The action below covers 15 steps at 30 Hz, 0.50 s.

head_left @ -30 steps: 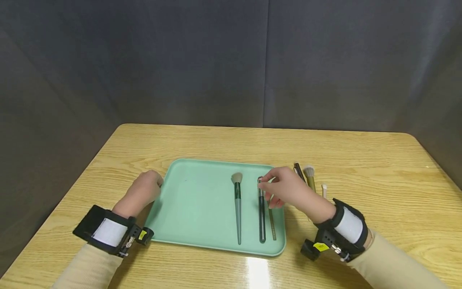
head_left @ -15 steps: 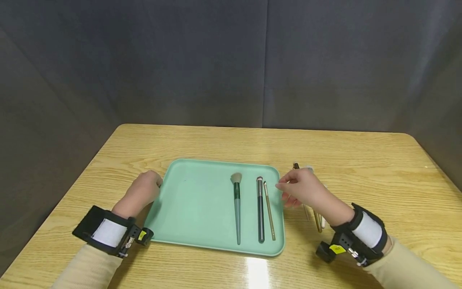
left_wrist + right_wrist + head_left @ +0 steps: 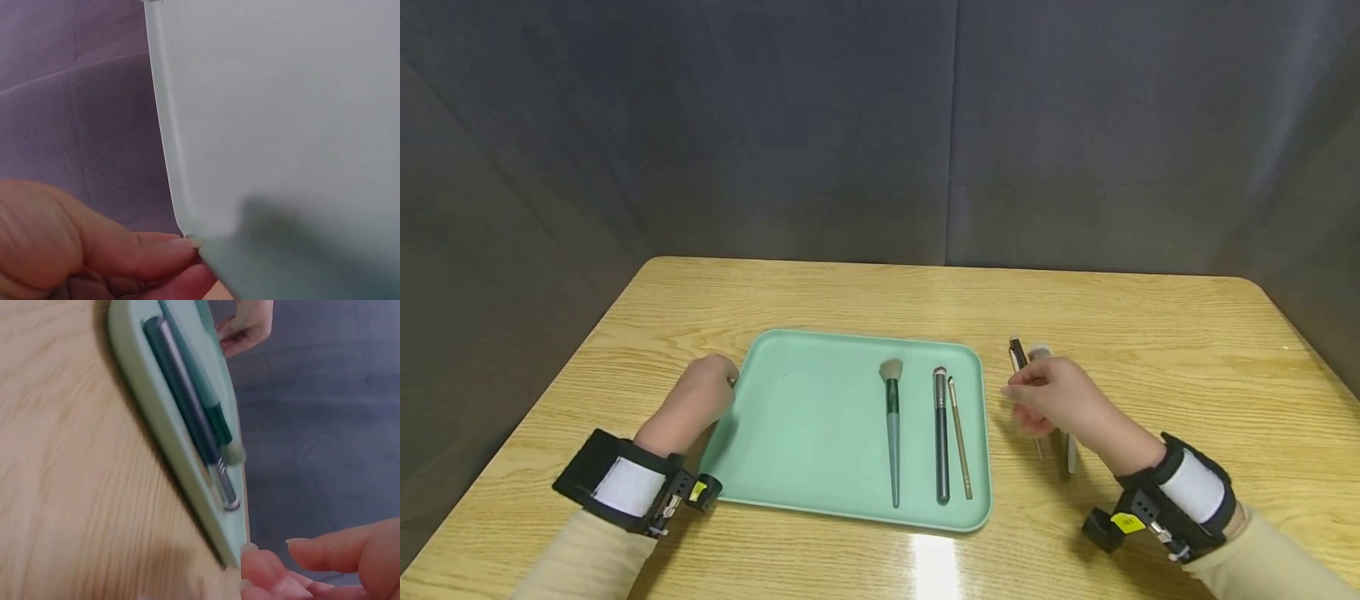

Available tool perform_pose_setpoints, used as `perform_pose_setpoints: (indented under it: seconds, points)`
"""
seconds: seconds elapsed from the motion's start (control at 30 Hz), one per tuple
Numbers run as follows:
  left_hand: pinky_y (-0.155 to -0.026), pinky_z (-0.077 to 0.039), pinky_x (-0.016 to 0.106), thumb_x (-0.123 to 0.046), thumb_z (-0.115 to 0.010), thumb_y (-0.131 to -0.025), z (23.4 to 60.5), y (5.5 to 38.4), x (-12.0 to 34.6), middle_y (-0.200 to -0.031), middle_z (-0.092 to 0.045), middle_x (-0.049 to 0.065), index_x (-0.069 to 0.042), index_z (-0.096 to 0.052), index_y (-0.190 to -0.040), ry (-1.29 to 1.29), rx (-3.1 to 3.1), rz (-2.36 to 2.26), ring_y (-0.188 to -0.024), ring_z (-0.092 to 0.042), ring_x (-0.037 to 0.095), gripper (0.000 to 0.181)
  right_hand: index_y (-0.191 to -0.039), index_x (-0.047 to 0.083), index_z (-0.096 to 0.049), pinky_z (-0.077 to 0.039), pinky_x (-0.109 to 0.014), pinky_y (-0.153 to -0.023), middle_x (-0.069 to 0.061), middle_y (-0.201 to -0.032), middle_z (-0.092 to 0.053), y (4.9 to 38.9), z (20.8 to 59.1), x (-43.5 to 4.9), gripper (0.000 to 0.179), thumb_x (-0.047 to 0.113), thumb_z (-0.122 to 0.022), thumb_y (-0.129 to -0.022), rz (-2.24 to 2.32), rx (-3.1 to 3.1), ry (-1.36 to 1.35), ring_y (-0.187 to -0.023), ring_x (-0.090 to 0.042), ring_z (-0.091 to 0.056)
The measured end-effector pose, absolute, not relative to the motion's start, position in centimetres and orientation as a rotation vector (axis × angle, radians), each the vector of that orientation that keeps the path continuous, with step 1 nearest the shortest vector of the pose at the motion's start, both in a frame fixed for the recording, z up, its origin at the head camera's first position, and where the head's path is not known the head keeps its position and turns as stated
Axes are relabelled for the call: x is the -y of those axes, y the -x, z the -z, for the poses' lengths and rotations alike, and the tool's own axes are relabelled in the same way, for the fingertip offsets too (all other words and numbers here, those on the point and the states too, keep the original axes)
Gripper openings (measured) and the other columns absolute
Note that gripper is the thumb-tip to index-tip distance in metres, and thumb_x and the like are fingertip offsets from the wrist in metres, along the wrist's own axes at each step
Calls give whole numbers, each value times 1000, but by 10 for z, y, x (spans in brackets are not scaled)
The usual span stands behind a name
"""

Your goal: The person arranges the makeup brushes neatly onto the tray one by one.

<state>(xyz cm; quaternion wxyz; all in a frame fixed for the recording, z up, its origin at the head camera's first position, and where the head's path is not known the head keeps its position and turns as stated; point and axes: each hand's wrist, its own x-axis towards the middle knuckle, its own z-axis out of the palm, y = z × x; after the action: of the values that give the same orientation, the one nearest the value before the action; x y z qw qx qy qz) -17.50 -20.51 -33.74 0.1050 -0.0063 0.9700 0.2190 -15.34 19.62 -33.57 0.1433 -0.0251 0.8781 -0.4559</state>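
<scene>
My left hand [image 3: 696, 398] pinches the left rim of a mint-green tray [image 3: 805, 425]; the left wrist view shows its thumb [image 3: 150, 255] on the edge. On the tray's right half lie a fluffy makeup brush [image 3: 893, 437] with a grey-green handle, a dark-handled makeup brush [image 3: 942, 442] and a thin gold makeup brush [image 3: 960, 442]. Just right of the tray, my right hand [image 3: 1063, 402] hovers over more makeup brushes and partly hides them. In the right wrist view its thumb [image 3: 331, 553] and fingers stand apart with nothing between them.
Below the right hand, a black-ended slim item [image 3: 1017, 353], a brush with pale bristles [image 3: 1040, 352] and a white handle [image 3: 1071, 455] lie close together on the wooden table [image 3: 1210, 375]. A dark curtain [image 3: 880, 133] hangs behind the table.
My right hand has moved right, from over the dark and gold brushes on the tray to over the brushes on the table. The left hand stays at the tray's rim.
</scene>
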Motion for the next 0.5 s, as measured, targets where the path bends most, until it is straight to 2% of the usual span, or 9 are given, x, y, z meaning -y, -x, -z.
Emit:
perform_pose_setpoints:
  seconds: [0.2,0.5]
  points:
    - [-57,-47,33,14,-44,-87,337,175,205,-84,-61,21,16,-65,-102,-9,-2878,-636,-68,-54,25,26,-107,-14,-56,-52,-33,-55,-10,-73,-62,158,341,-212,24,8,-57,-96,1307,-2577,11,-60,-17,-61]
    - [-53,-41,29,15,-40,-86,337,170,208,-66,-46,9,8,-62,-81,-42,-2838,-659,-61,-45,21,24,-112,-18,-52,-53,-32,-56,-12,-76,-61,163,343,-231,31,6,-56,-94,1241,-2652,-71,-60,-14,-59]
